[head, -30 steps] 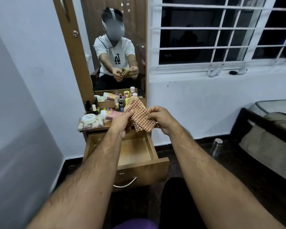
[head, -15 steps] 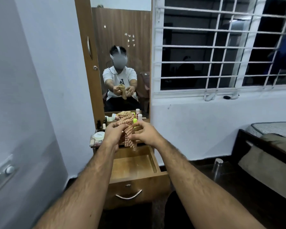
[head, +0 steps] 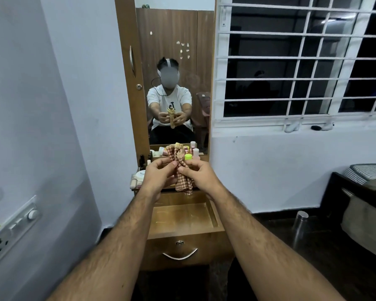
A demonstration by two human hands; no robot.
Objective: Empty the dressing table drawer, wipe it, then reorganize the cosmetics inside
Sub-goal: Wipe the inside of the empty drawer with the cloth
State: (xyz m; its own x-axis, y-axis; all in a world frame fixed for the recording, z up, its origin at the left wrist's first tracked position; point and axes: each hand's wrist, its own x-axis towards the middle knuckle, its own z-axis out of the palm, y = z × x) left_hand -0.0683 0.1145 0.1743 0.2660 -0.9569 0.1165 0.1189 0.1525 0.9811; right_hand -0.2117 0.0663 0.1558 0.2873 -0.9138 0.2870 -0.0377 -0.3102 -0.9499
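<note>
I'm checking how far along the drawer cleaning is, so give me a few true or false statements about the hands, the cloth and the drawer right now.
1. Both hands hold the checked cloth. True: the left hand and right hand each pinch it.
2. The drawer is pushed shut. False: it is pulled open.
3. Cosmetics fill the drawer. False: its inside shows bare wood.
4. Bottles stand on the table top in front of the mirror. True.
5. The cloth lies flat in the drawer. False: it is bunched and held up above it.

dark logo on the mirrored white T-shirt [head: 170, 98], blurred, unreadable; print on the round white jar lid [head: 141, 175], illegible
</note>
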